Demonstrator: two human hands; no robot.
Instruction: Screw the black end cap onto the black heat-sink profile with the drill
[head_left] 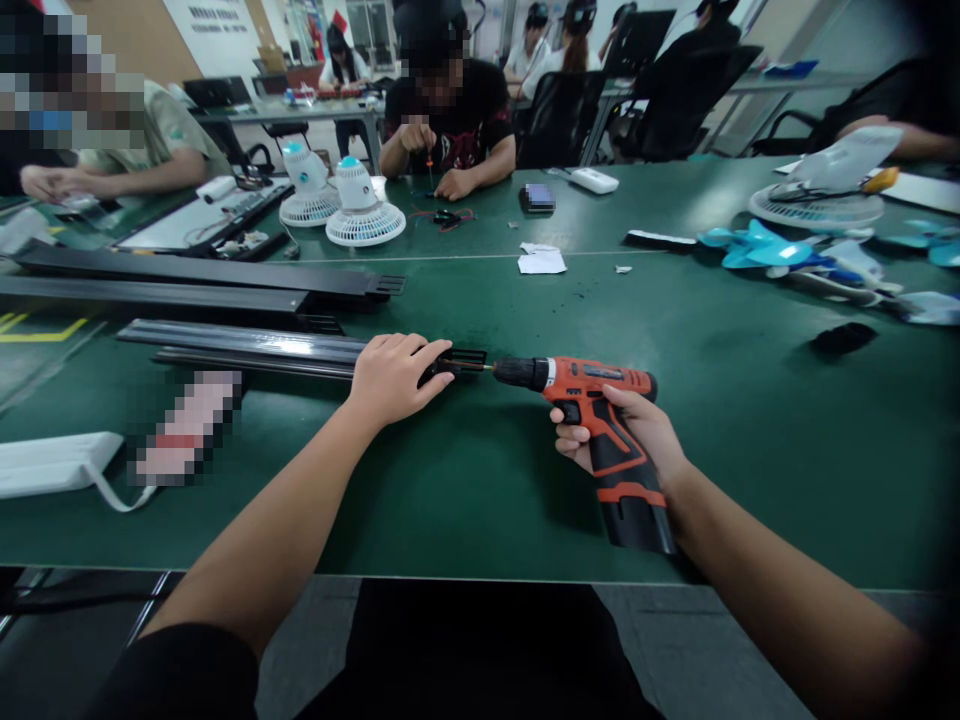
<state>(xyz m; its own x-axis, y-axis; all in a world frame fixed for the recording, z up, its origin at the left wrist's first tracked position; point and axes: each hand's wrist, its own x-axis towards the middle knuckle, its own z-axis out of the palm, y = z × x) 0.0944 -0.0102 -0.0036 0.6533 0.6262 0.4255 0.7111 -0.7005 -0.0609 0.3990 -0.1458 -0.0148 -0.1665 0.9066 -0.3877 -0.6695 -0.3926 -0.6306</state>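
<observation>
My right hand [637,430] is wrapped round the grip of an orange and black cordless drill [607,378], with a finger near the trigger. The drill's chuck points left, and its thin bit meets or nearly meets the slotted end of a long black bar [255,338] lying on the table. Over that end of the bar my left hand [397,378] is clamped, thumb toward the drill. A second dark bar [255,361] lies close alongside on the near side. The exact contact at the bit's tip is too small to make out.
More black bars [195,270] lie behind at left. A phone [187,425] and a white power strip [56,463] are at near left. White fan parts [365,215] and blue fan blades [765,245] stand farther off. Across the green table [480,500], a person [450,120] works with a screwdriver.
</observation>
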